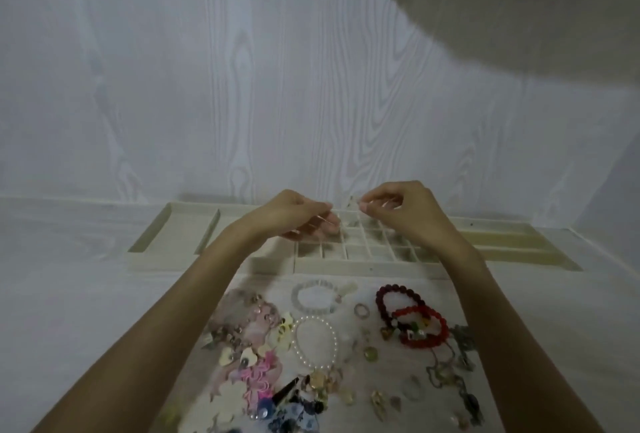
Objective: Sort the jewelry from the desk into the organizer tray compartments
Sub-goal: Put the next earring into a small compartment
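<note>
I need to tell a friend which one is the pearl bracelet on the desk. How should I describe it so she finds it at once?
Start at the cream organizer tray and come toward the person, into the jewelry pile. The pearl bracelet lies in the middle, just behind a gold charm and nearer than the clear bead bracelet. Only it has small, opaque white beads.

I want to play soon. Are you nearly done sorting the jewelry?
Not nearly. The cream organizer tray looks mostly empty. The left hand and right hand pinch something tiny, too small to identify, above its small compartments. The pearl bracelet, red bead bracelets and many pieces wait on the desk.
</note>
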Demonstrator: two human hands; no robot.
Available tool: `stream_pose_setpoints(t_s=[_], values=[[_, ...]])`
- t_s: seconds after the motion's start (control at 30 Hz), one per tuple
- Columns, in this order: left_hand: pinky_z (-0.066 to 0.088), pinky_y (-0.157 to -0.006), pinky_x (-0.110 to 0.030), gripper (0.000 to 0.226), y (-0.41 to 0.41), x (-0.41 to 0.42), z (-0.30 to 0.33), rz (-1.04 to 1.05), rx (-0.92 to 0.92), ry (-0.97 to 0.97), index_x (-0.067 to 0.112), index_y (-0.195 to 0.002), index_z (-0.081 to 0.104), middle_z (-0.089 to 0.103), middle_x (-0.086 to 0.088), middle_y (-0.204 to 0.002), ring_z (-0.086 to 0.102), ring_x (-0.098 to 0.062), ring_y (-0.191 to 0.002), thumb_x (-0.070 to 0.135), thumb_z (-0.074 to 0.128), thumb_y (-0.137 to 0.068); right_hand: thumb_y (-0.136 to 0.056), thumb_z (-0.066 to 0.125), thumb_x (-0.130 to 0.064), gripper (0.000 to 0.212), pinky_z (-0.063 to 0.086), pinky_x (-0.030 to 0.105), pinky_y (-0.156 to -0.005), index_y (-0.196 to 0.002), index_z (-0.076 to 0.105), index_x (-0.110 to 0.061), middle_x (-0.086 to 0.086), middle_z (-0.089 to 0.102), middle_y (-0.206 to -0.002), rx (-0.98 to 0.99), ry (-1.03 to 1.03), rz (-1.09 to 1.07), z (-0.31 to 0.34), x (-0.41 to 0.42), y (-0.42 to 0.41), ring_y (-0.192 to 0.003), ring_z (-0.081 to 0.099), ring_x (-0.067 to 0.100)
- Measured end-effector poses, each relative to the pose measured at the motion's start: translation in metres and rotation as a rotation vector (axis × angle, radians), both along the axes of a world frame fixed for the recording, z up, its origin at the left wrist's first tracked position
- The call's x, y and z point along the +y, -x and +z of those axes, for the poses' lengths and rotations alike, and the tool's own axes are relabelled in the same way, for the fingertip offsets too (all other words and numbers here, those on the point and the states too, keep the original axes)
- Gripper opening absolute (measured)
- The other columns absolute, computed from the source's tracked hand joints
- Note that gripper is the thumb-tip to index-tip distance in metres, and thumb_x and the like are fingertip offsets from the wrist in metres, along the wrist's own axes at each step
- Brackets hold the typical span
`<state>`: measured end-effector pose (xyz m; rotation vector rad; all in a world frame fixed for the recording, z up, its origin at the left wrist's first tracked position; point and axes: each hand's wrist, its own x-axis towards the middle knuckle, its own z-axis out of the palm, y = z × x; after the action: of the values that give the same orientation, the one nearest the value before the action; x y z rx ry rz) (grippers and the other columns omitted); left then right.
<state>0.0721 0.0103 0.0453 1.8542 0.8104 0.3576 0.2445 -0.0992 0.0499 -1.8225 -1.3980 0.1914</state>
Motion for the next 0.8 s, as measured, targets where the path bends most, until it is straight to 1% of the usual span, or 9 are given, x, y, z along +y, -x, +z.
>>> stream_pose_setpoints(t_s=[0.1,0.27,0.33,0.4,0.5,0.53,0.6,0.73,0.8], values=[[0.042,-0.075,-0.020,0.036,-0.020,0.020,0.002,-0.044,0.021,0.030,0.018,-0.104,0.073,0.075,0.007,-0.095,0.066,0.000,-0.075,0.043,0.048,-0.096,-0.079,0.072,-0.032,0.014,0.049,0.022,-0.075,-0.090,0.074,-0.023,-0.007,0.070,-0.084,0.040,-0.008,-0.042,-0.003,0.024,-0.009,-0.078,0.062,0.006],[0.042,-0.058,-0.011,0.043,-0.048,0.044,-0.007,-0.109,0.010,0.041,0.013,-0.107,0.071,0.074,0.001,-0.099,0.068,-0.004,-0.084,0.048,0.050,-0.092,-0.077,0.075,-0.032,0.010,0.052,0.023,-0.072,-0.083,0.074,-0.025,-0.006,0.070,-0.081,0.037,0.023,-0.046,-0.010,0.054,-0.018,-0.076,0.064,0.005],[0.042,-0.058,-0.014,0.041,-0.056,0.056,-0.011,-0.102,-0.023,0.030,0.012,-0.101,0.073,0.075,-0.002,-0.094,0.063,-0.008,-0.076,0.046,0.053,-0.091,-0.076,0.076,-0.026,0.007,0.049,0.021,-0.067,-0.082,0.073,-0.023,-0.006,0.069,-0.079,0.052,0.064,-0.036,-0.012,0.063,-0.021,-0.073,0.062,0.004],[0.039,-0.056,-0.016,0.036,-0.063,0.066,-0.012,-0.101,-0.022,0.003,0.012,-0.096,0.075,0.075,-0.006,-0.091,0.055,-0.005,-0.059,0.042,0.056,-0.091,-0.076,0.075,-0.028,0.006,0.046,0.017,-0.065,-0.080,0.073,-0.025,-0.004,0.069,-0.081,0.072,0.118,-0.019,-0.011,0.066,-0.023,-0.075,0.062,0.005],[0.041,-0.049,-0.011,0.026,-0.076,0.075,-0.013,-0.094,-0.014,-0.085,0.011,-0.088,0.075,0.073,0.002,-0.071,0.055,0.001,-0.048,0.032,0.059,-0.091,-0.078,0.072,-0.021,0.008,0.049,0.018,-0.067,-0.085,0.073,-0.024,0.004,0.071,-0.086,0.124,0.218,-0.010,-0.007,0.066,-0.035,-0.079,0.065,0.011],[0.044,-0.050,-0.009,0.024,-0.080,0.077,-0.014,-0.091,-0.038,-0.122,0.009,-0.089,0.074,0.071,0.006,-0.064,0.058,0.002,-0.048,0.029,0.060,-0.091,-0.080,0.069,-0.016,0.011,0.049,0.019,-0.067,-0.088,0.072,-0.023,0.005,0.071,-0.087,0.137,0.232,-0.028,-0.007,0.067,-0.041,-0.079,0.065,0.013],[0.048,-0.058,-0.009,0.022,-0.089,0.080,-0.018,-0.135,-0.071,-0.227,0.010,-0.088,0.075,0.071,0.009,-0.065,0.062,0.003,-0.055,0.028,0.062,-0.089,-0.085,0.063,-0.012,0.014,0.050,0.019,-0.066,-0.091,0.071,-0.021,0.006,0.071,-0.088,0.176,0.207,-0.088,-0.009,0.071,-0.048,-0.077,0.065,0.014],[0.054,-0.071,-0.026,0.026,-0.095,0.085,-0.029,-0.207,0.019,-0.433,0.030,-0.068,0.070,0.067,0.014,-0.059,0.062,-0.002,-0.059,0.038,0.059,-0.090,-0.092,0.059,-0.023,0.018,0.042,0.009,-0.047,-0.100,0.071,-0.012,0.006,0.070,-0.086,0.312,0.160,-0.086,-0.019,0.076,-0.049,-0.064,0.061,0.009],[0.054,-0.073,-0.031,0.027,-0.094,0.086,-0.031,-0.193,0.075,-0.522,0.032,-0.068,0.069,0.068,0.013,-0.063,0.063,-0.005,-0.062,0.041,0.058,-0.090,-0.091,0.060,-0.030,0.024,0.043,0.008,-0.047,-0.102,0.071,-0.011,0.005,0.069,-0.083,0.346,0.185,-0.062,-0.023,0.075,-0.047,-0.063,0.059,0.006]])
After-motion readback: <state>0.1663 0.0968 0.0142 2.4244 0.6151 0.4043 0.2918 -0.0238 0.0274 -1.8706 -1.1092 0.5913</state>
